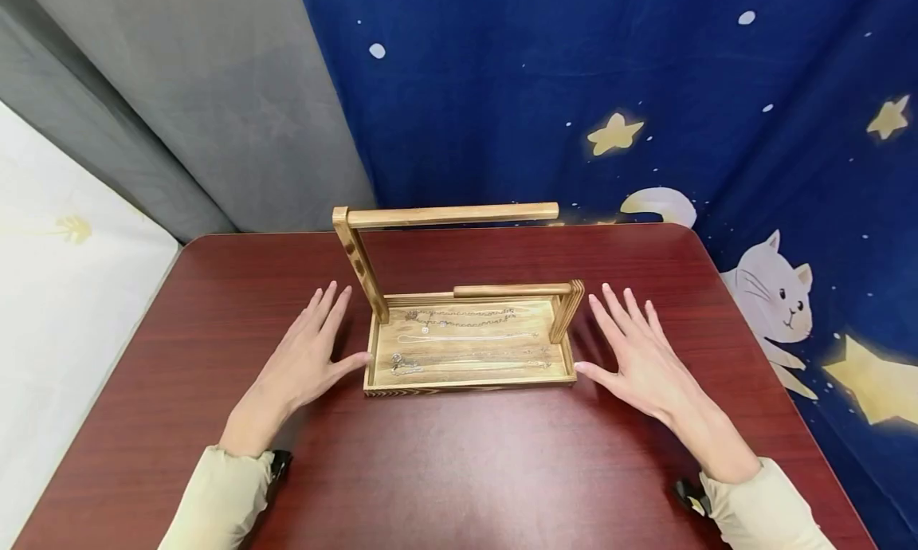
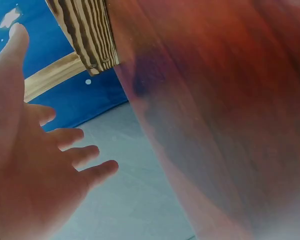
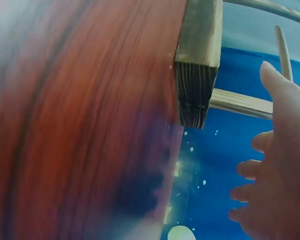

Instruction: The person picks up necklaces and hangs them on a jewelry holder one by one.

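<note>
- The wooden stand (image 1: 469,387) is on the table (image 1: 466,470), near its far edge and between the two hands. It has a shallow tray as its base.
- At the left end of the tray there rises a tall post (image 1: 364,267), which carries a long upper bar (image 1: 452,214) pointing to the right.
- At the right end there is a shorter post (image 1: 566,311), and its lower bar (image 1: 512,291) points to the left.
- In the tray some necklaces lie stretched from side to side: a dark chain (image 1: 473,324) at the back, a thin pale chain (image 1: 459,339) in the middle, and a silvery chain (image 1: 406,367) toward the front.
- The left hand (image 1: 304,359) is beside the left end of the stand. Its fingers are extended and a little apart, with the thumb spread toward the tray; it holds nothing.
- The right hand (image 1: 638,359) is beside the right end. Its fingers are also extended and spread, and they hold nothing.
- Both thumbs are very close to the tray walls; I cannot tell whether they touch.
- Behind the table hang a grey curtain (image 1: 215,96) and a blue curtain (image 1: 502,80) with printed stars.
</note>
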The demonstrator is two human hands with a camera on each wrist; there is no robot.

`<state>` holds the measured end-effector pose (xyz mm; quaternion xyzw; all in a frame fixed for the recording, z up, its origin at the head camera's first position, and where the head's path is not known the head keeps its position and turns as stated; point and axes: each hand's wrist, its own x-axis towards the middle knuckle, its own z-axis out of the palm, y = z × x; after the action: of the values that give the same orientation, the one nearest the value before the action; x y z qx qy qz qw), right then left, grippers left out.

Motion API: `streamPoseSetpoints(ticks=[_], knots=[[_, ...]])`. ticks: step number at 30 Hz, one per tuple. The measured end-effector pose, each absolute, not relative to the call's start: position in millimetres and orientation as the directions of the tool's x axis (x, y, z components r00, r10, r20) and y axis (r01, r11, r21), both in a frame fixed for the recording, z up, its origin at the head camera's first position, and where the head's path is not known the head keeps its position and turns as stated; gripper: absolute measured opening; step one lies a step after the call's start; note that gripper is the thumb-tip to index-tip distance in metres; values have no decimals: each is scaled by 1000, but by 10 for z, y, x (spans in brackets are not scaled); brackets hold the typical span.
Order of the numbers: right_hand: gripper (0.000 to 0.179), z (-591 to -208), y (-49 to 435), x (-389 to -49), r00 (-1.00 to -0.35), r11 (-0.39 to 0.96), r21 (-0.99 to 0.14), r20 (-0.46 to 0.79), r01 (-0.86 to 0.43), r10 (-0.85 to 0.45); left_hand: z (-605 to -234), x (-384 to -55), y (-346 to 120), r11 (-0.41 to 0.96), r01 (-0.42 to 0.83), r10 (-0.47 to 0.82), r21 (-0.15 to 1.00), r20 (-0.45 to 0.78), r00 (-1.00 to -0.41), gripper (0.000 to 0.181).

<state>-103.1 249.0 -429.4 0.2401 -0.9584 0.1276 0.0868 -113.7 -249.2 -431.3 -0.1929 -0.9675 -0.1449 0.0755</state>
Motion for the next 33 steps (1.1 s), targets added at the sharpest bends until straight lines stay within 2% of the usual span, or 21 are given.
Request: streamPoseSetpoints(ticks=[12,25,33], knots=[[89,-4283,2393,-851,-850,803,-283,217,-525,-480,-4255,-1256,-2428,877,371,328,305,185,-927,106],[75,-4234,2224,-729,-837,801,-248,226,-545,-499,-4225,-1243,-2391,848,342,325,404,112,-939,104],[66,-4222,2143,-736,-806,766,-265,287,-586,-518,-4255,-1293,-2348,835,308,310,456,72,-948,101]])
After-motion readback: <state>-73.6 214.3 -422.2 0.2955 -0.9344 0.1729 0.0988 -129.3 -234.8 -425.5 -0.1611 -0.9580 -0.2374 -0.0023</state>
